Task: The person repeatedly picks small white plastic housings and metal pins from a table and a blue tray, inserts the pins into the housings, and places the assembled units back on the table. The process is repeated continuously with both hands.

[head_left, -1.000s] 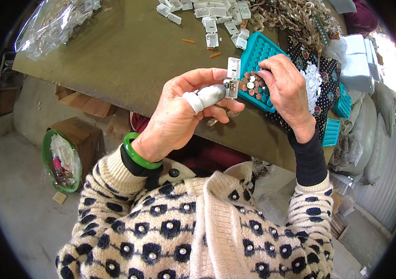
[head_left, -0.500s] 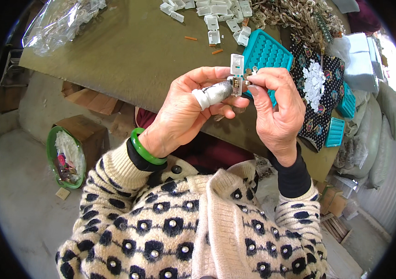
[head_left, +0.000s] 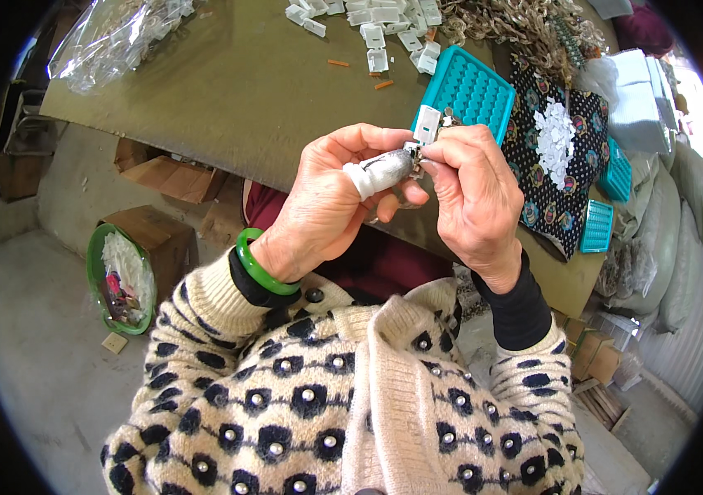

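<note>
My left hand (head_left: 318, 190) grips a small white hinged plastic case (head_left: 426, 124) by its lower half, with the lid standing up. One finger of that hand wears a worn grey-white wrap (head_left: 378, 175). My right hand (head_left: 479, 206) is closed in a pinch at the lower half of the case, its fingertips touching it. A small metal piece shows there; fingers cover most of it. Other small metal pieces (head_left: 449, 120) show just above the right fingers. Behind the hands lies a teal tray (head_left: 483, 81) with rows of round hollows.
Loose white cases (head_left: 374, 37) lie at the table's far side, near small orange strips (head_left: 337, 63). A dark patterned cloth (head_left: 533, 169) bears a pile of white flakes (head_left: 555, 140). A clear plastic bag (head_left: 116, 41) is far left; a green basin (head_left: 96, 272) stands on the floor.
My right hand has moved left, closer against the case, and its fingers now cover the lower half. The case's lid has tilted to the right.
</note>
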{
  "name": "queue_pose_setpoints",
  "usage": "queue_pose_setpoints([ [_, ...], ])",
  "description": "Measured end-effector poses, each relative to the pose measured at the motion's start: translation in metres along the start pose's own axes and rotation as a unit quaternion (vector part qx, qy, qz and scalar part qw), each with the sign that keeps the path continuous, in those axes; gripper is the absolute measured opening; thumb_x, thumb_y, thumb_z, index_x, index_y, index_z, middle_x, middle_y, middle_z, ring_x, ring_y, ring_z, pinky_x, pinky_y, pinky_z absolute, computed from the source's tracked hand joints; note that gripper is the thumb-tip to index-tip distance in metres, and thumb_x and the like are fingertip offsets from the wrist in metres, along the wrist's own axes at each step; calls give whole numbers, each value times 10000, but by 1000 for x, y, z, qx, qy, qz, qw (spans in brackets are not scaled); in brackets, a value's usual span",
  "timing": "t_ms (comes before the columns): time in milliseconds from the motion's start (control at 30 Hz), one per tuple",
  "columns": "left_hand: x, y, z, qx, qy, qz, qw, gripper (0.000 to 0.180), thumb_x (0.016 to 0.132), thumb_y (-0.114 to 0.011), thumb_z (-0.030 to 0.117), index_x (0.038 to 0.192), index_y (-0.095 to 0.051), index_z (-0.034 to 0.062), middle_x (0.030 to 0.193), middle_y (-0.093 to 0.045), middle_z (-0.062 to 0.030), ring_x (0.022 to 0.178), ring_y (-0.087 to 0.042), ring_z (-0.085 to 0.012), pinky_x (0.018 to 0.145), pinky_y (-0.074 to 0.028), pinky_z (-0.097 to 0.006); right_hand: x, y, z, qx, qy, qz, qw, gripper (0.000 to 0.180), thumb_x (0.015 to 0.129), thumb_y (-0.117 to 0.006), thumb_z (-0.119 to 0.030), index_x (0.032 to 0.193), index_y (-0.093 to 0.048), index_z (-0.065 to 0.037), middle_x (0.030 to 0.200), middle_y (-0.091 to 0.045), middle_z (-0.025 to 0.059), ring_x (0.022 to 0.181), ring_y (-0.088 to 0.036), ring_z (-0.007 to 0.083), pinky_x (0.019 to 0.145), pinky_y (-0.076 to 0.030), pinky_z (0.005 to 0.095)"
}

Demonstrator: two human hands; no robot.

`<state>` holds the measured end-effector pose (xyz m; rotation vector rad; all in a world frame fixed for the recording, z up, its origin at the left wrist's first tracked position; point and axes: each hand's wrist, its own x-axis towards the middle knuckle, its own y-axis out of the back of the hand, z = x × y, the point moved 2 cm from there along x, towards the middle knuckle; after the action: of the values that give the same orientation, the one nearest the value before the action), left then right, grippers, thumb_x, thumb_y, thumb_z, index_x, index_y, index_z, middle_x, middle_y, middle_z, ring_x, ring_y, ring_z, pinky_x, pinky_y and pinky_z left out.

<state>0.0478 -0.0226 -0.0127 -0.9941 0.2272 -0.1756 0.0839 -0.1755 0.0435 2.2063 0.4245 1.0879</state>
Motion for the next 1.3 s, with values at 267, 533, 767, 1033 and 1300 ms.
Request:
queue_pose_setpoints([
  [267, -2, -5, 4, 84, -74, -24, 993, 205, 910, -636, 69, 1107, -630, 12, 1028, -681, -154, 833, -697, -235, 655, -590, -308, -5, -3, -4, 523, -370, 5, 768, 181, 906, -634, -9, 1037, -509, -15, 997, -559, 43, 894, -577, 111, 765, -530, 244],
  [533, -3, 3, 12, 128, -69, -43, 988, 177, 917, -632, 86, 1079, -593, 26, 1015, -680, -163, 866, -698, -251, 692, -592, -319, 2, -11, -8, 506, -379, -13, 775, 450, 908, -663, -97, 1305, -475, 4, 1102, -598, 69, 951, -582, 130, 823, -487, 264],
  [767, -6, 6, 12, 23, -10, -13, 1000, 187, 924, -621, 105, 1091, -578, 33, 1066, -666, -172, 934, -694, -287, 771, -606, -378, 4, -19, 1, 334, -325, 63, 883, 211, 923, -632, -34, 1128, -650, 14, 979, -683, 60, 873, -628, 87, 783, -509, 219],
  [1033, -6, 8, 13, -42, -7, -50, 998, 213, 919, -626, 111, 1117, -591, 41, 1101, -655, -186, 986, -679, -330, 741, -620, -390, 4, -14, -8, 253, -266, 78, 927, 208, 899, -645, 14, 1107, -652, 31, 936, -690, 65, 800, -645, 96, 719, -532, 217],
  [1300, -7, 6, 9, 26, -6, -38, 999, 206, 905, -657, 109, 1089, -600, 37, 1039, -668, -144, 822, -699, -255, 573, -573, -294, 0, -11, -8, 171, -185, 98, 963, 142, 862, -658, 48, 999, -633, 18, 913, -696, 125, 781, -678, 169, 695, -548, 262],
])
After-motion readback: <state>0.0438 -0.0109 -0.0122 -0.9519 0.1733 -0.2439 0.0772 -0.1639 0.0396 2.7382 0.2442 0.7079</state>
